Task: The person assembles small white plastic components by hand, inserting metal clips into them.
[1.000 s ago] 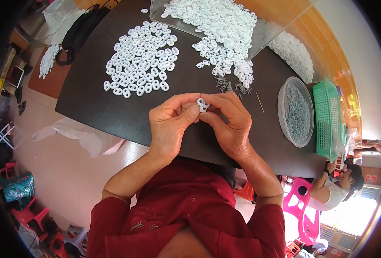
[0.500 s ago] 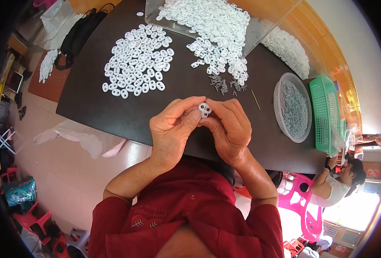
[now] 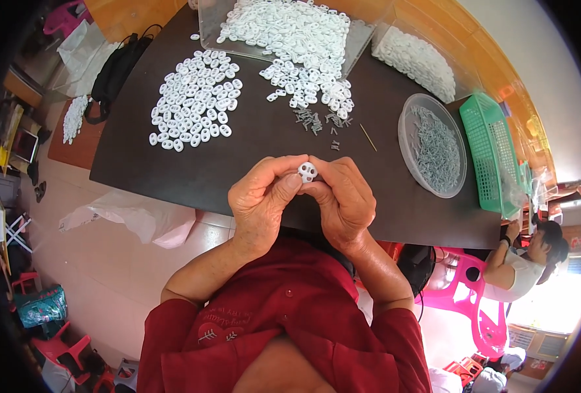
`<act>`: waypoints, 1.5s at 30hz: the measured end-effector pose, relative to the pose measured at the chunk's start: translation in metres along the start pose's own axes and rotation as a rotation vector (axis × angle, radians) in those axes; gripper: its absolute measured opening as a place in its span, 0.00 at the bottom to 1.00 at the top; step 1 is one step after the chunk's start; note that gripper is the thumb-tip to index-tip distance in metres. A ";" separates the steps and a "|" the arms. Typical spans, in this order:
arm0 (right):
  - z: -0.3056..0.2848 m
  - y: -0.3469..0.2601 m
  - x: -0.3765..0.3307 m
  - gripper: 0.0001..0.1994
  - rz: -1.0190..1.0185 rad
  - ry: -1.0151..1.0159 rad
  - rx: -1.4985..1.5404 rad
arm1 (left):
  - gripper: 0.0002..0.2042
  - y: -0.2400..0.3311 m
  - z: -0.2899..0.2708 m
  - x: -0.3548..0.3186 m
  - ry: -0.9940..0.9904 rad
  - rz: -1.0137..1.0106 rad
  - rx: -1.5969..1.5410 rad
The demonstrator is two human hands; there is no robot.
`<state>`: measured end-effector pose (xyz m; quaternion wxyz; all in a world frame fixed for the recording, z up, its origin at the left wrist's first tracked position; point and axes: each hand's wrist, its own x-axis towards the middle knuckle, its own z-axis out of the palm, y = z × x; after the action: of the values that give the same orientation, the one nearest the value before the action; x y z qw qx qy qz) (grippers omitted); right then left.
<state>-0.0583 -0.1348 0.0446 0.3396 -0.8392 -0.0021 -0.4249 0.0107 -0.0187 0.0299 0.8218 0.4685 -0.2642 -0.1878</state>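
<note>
Between the fingertips of both hands is a small white two-hole plastic piece [image 3: 307,172] that looks like a cord lock. My left hand [image 3: 261,200] pinches it from the left, thumb in front. My right hand [image 3: 344,200] grips its right side with thumb and forefinger. Whether a second part sits inside it is too small to tell. Beyond the hands, at the left, lies a spread of rounded white two-hole pieces [image 3: 195,98]. Flatter white pieces [image 3: 307,82] spill from a clear box [image 3: 213,47], with small grey spring-like parts [image 3: 309,120] just in front.
On the right stand a round clear tub [image 3: 403,134] of grey parts and a green basket [image 3: 490,157]. A thin yellowish stick [image 3: 367,137] lies near the tub. Another clear box holds white pieces [image 3: 418,59]. A person [image 3: 529,262] sits at the right beside a pink chair [image 3: 487,321].
My view has shifted, so the table things appear farther left. Both hands still hold the white piece, which now looks more compact, its two holes facing up.
</note>
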 end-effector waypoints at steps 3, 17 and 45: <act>-0.003 0.001 -0.002 0.15 -0.020 0.021 0.004 | 0.11 0.000 0.005 -0.002 -0.006 0.009 0.008; -0.011 -0.011 -0.021 0.17 -0.107 0.104 -0.059 | 0.12 0.009 0.027 -0.019 -0.032 0.166 0.197; -0.008 -0.054 -0.018 0.14 -0.242 0.292 -0.085 | 0.11 0.026 0.032 -0.041 0.027 0.456 0.243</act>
<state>-0.0909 -0.0927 0.0652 0.2467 -0.7758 -0.0357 -0.5796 -0.0402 -0.0047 0.0552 0.7840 0.4948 -0.3725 0.0418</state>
